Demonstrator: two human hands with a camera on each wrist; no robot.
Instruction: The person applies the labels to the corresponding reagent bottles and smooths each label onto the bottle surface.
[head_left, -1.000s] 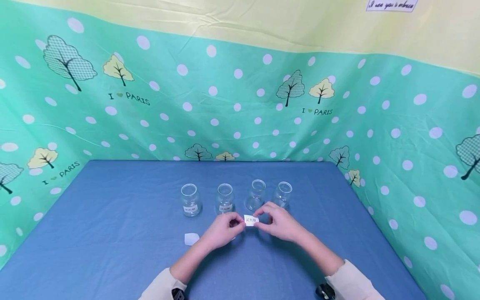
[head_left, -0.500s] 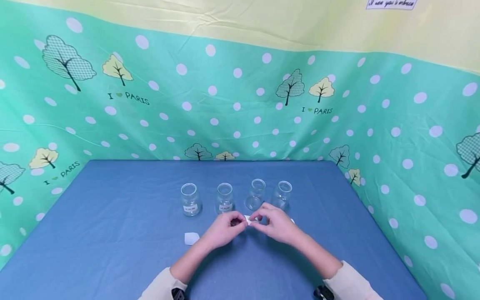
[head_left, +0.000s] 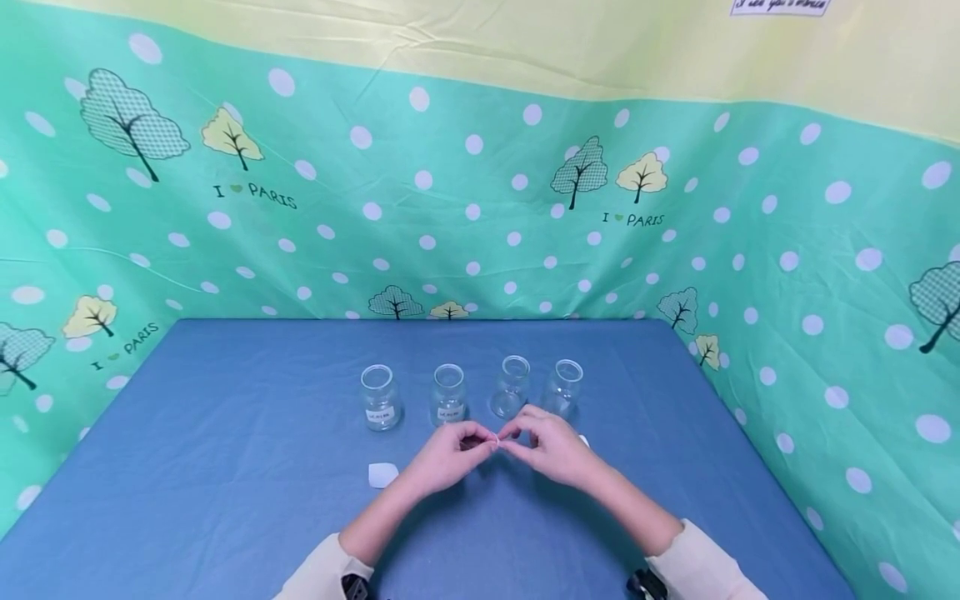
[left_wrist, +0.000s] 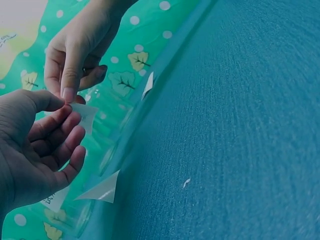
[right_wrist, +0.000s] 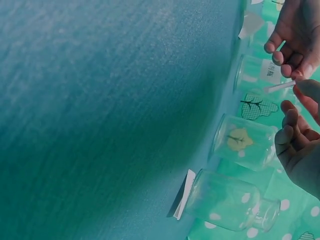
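Fingertips of my left hand and right hand meet in front of the jars, pinching a small white paper label between them. Seen from the right wrist, the label is nearly edge-on; its writing is hidden from the head camera. The left hand's other fingers are loosely curled beneath it. Just beyond the hands stands a row of glass jars. The far-left jar and the one beside it carry white labels with handwriting. On the third jar and the right-end jar no label shows.
A blank white paper piece lies on the blue table left of the left hand. Another folded white piece lies by the right-end jar, mostly behind the right hand from above. A tiny white scrap is on the cloth.
The label, first held stretched with its writing facing up, has turned edge-on as the fingertips came together. A white piece now shows behind the right hand. The jars have not moved.
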